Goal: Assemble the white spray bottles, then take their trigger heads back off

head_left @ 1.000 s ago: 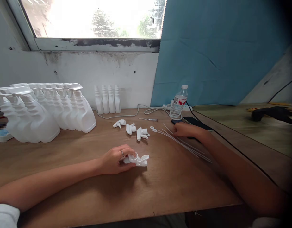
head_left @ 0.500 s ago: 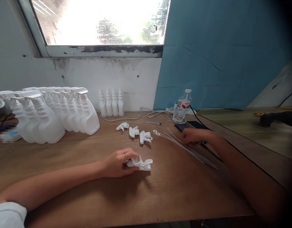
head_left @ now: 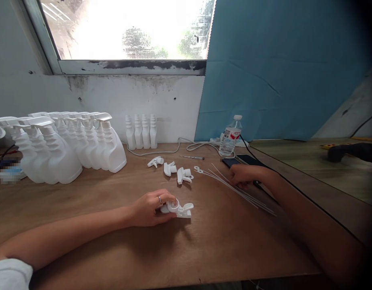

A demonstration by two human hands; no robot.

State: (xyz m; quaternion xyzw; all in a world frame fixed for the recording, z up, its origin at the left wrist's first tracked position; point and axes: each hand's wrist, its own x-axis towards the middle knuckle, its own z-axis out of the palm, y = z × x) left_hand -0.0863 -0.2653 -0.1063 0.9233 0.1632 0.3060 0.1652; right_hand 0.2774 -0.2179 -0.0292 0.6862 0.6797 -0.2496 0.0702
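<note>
Your left hand [head_left: 149, 208] rests on the desk [head_left: 113, 241] with its fingers [head_left: 166, 198] curled around a white spray trigger head [head_left: 179, 208], which lies on its side on the wood, nozzle end pointing right; your palm hides the part of it nearest you. Your right hand [head_left: 246, 176] lies over the bundle of thin white dip tubes [head_left: 234, 187], fingers bent down onto them, but you cannot tell from here whether they pinch a tube or only press on it. The far right of the view fades into dark, and a black object [head_left: 352, 151] on the neighbouring surface is too blurred to name. A patch at the left edge is smeared out. Three loose trigger heads [head_left: 173, 169] lie just beyond your left hand, and a dark phone [head_left: 240, 161] and a water bottle [head_left: 231, 136] sit close behind your right. The row of white spray bottles [head_left: 61, 149] crowds the left rear; the front of the desk between your forearms is bare wood up to its near edge.
</note>
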